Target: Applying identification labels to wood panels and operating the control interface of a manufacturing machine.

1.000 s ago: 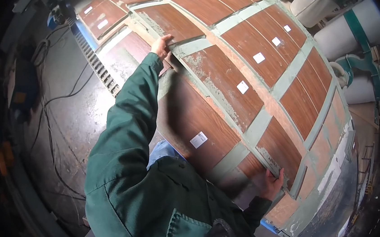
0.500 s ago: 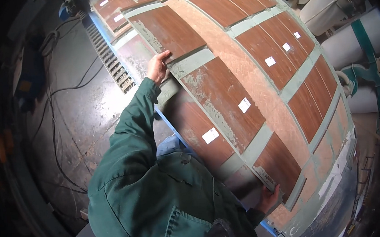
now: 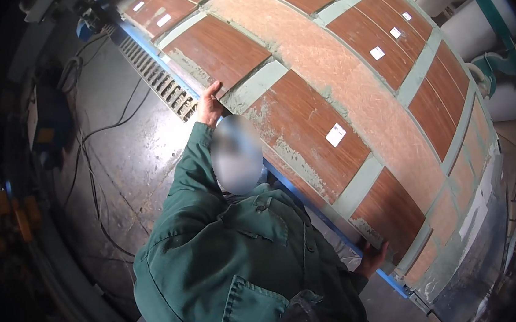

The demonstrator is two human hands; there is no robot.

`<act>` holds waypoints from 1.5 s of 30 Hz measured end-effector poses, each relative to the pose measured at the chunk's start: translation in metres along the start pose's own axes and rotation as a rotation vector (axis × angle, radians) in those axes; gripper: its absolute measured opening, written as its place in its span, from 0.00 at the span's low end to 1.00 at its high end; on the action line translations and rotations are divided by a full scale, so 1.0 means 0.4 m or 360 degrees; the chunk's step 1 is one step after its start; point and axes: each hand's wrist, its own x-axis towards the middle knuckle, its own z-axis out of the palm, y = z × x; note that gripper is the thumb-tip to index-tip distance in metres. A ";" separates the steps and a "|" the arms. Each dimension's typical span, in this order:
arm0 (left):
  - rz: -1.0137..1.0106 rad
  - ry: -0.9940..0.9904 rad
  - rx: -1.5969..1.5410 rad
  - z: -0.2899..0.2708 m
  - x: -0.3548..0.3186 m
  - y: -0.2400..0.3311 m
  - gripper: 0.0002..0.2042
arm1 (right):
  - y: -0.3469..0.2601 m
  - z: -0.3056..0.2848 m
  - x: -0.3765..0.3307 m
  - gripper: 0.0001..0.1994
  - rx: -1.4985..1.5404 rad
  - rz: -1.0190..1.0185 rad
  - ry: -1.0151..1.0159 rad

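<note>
Both my hands are on a long panel point(image 3: 293, 136) faced with dark brown wood-look rectangles, with pale green-grey cross strips between them. Rough greenish residue marks its near edge, and a white label point(image 3: 335, 134) sits on the middle rectangle. My left hand point(image 3: 209, 106) is closed around that edge toward the far end, thumb on top. Toward the near end, my right hand point(image 3: 374, 258) grips the same edge with its fingers partly hidden beneath. The panel lies along the blue-edged side of the table point(image 3: 398, 285).
Beyond a bare tan strip point(image 3: 322, 51) lies another row of brown panels point(image 3: 382, 36). Large pale ducts point(image 3: 479, 22) with green bands stand at the right. Dark cables point(image 3: 90, 175) run over the floor at left, beside a slotted metal rail point(image 3: 155, 78).
The panel has come down toward the blue table edge, hiding the brown panel seen beneath it earlier. Both hands have kept their grip. My view has shifted slightly.
</note>
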 end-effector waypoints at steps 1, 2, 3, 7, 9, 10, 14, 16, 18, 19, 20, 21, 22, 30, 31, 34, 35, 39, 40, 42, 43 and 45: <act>-0.0042 -0.0030 0.0009 0.009 -0.004 -0.004 0.14 | -0.002 -0.022 -0.003 0.19 0.0027 -0.0026 0.0035; -0.0042 -0.0028 -0.0014 0.010 0.011 -0.019 0.14 | -0.001 -0.025 -0.010 0.19 0.0037 -0.0035 0.0056; -0.0085 -0.0058 -0.0003 0.002 0.034 -0.041 0.15 | 0.003 -0.029 -0.026 0.19 0.0049 -0.0017 0.0028; -0.0252 -0.0202 0.0116 -0.116 0.120 -0.014 0.19 | 0.018 -0.005 -0.029 0.19 0.0047 0.0068 0.0182; -0.0511 -0.0395 0.0076 -0.036 -0.005 0.067 0.21 | 0.048 0.037 0.017 0.19 -0.0079 0.0052 0.0411; -0.0709 -0.0559 0.0160 -0.052 0.008 0.114 0.20 | 0.074 0.056 0.006 0.16 -0.0678 -0.0491 0.0444; -0.0758 -0.0666 0.0289 -0.087 0.149 0.117 0.13 | 0.046 0.093 -0.034 0.15 0.0088 -0.0044 0.0425; -0.0671 -0.0563 0.0429 -0.087 0.190 0.098 0.12 | 0.053 0.049 -0.031 0.15 0.0114 -0.0093 0.0430; -0.0680 -0.0510 0.0641 -0.076 0.146 0.113 0.10 | 0.053 0.053 -0.026 0.15 0.0099 -0.0079 0.0409; -0.0675 -0.0579 0.0663 -0.106 0.182 0.127 0.11 | 0.052 0.057 -0.023 0.15 0.0015 -0.0091 0.0446; -0.0754 -0.0644 0.0798 -0.083 0.143 0.114 0.11 | 0.048 0.065 -0.033 0.16 -0.0089 -0.0121 0.0503; -0.0634 -0.0437 0.0929 -0.043 0.091 0.085 0.10 | 0.046 0.065 -0.042 0.16 -0.0077 -0.0130 0.0521; -0.0489 -0.0216 0.1048 -0.017 0.056 0.082 0.09 | 0.039 0.074 -0.047 0.17 -0.0161 -0.0082 0.0569; -0.0800 -0.0448 0.1092 -0.116 0.166 0.185 0.13 | 0.046 0.105 -0.074 0.19 -0.0334 0.0075 0.0724; -0.0793 -0.0453 0.1027 -0.117 0.172 0.178 0.13 | 0.047 0.109 -0.076 0.20 -0.0444 0.0096 0.0748; -0.0929 -0.0568 0.1083 -0.108 0.194 0.177 0.12 | 0.055 0.090 -0.071 0.23 -0.0620 0.0149 0.0763; -0.0943 -0.0573 0.1083 -0.094 0.182 0.160 0.12 | 0.054 0.082 -0.071 0.25 -0.0699 0.0173 0.0757; -0.0921 -0.0460 0.1263 -0.040 0.114 0.161 0.14 | 0.041 0.069 -0.064 0.28 -0.0871 0.0258 0.0794; -0.0944 -0.0451 0.1423 -0.034 0.109 0.167 0.16 | 0.040 0.066 -0.060 0.28 -0.0864 0.0286 0.0806; -0.0830 -0.0332 0.1472 -0.017 0.058 0.158 0.18 | 0.035 0.085 -0.050 0.28 -0.0880 0.0341 0.0789; -0.0722 -0.0228 0.1520 -0.007 0.042 0.147 0.19 | 0.024 0.107 -0.052 0.28 -0.0889 0.0304 0.0818; -0.0613 -0.0250 0.2110 -0.003 0.059 0.165 0.26 | 0.043 0.128 -0.059 0.28 -0.0908 0.0320 0.0798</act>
